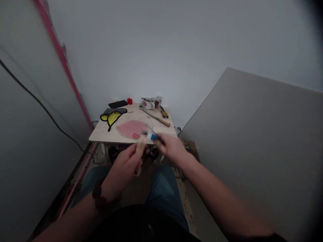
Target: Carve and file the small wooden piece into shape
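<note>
My left hand is closed around a small pale piece that looks like wood, held just off the front edge of the table. In my right hand is a slim tool with a blue, white and dark handle, smeared by motion, so its kind is unclear. Its front end is close to the top of the pale piece; whether they touch I cannot tell. Beyond both hands lies a round disc with a pink-red surface, flat on the small wooden table.
A grey and yellow cloth lies left of the disc. Behind stand a black flat object, a red item, a white mug and a jar. At right are a wooden-handled file and yellow-handled pliers.
</note>
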The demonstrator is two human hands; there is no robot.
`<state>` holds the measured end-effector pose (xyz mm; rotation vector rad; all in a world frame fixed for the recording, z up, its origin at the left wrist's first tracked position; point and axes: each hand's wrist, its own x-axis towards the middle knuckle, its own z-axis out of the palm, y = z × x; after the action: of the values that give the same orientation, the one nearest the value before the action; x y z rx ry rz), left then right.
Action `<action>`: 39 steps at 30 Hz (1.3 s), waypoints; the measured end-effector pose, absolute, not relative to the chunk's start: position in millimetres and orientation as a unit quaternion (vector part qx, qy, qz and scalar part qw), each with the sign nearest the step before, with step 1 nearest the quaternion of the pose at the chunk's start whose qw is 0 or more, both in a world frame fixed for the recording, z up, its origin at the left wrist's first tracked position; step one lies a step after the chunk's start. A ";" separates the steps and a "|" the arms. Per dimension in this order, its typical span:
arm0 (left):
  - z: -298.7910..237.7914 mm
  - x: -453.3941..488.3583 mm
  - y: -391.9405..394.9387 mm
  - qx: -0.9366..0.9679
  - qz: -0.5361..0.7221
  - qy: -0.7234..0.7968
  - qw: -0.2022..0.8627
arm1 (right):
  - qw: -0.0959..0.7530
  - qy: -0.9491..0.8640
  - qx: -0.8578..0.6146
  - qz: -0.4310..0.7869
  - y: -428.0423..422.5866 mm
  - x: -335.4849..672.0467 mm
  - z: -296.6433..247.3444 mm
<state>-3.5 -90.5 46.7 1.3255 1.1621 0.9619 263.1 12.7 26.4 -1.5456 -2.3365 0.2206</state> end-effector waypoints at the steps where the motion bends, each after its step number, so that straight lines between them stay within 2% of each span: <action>1: 48.2 -4.7 -95.0 0.555 0.403 0.477 0.549 | 0.170 -0.773 -0.605 0.089 22.1 275.0 29.2; 3: 48.0 -9.1 -98.6 0.555 0.398 0.456 0.571 | 0.218 -0.713 -0.660 0.092 36.0 295.6 37.7; 5: 44.8 -14.9 -93.6 0.534 0.407 0.458 0.582 | 0.281 -0.723 -0.624 0.096 38.1 302.4 47.4; 7: 42.0 -19.2 -83.7 0.517 0.424 0.462 0.583 | 0.303 -0.764 -0.558 0.112 27.4 291.7 55.7; 12: 49.0 -15.5 -71.6 0.520 0.430 0.465 0.573 | 0.201 -0.866 -0.440 0.127 -16.8 237.7 66.3; 16: 54.3 -11.7 -76.3 0.536 0.424 0.490 0.541 | 0.156 -0.892 -0.409 0.110 -29.8 225.1 67.1; 29: 36.7 -15.4 -73.1 0.537 0.426 0.477 0.551 | 0.156 -0.907 -0.388 0.054 -6.2 231.6 33.6; 31: 36.1 -15.4 -79.1 0.534 0.418 0.479 0.558 | 0.152 -0.888 -0.429 0.067 7.5 241.3 29.9; 34: 34.9 -17.6 -91.3 0.530 0.383 0.464 0.598 | 0.144 -0.772 -0.609 0.106 37.2 276.1 29.4; 35: 34.5 -19.1 -93.6 0.526 0.374 0.452 0.615 | 0.158 -0.728 -0.657 0.115 46.8 289.2 29.7; 36: 34.1 -21.0 -94.3 0.518 0.371 0.450 0.626 | 0.206 -0.700 -0.676 0.109 55.0 300.2 29.7; 39: 33.4 -26.6 -87.2 0.476 0.416 0.448 0.632 | 0.327 -0.702 -0.616 0.142 66.0 309.0 26.3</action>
<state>-26.6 -87.2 33.4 1.0902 1.0247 0.9507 309.0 66.0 26.3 -1.6150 -1.8395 0.3729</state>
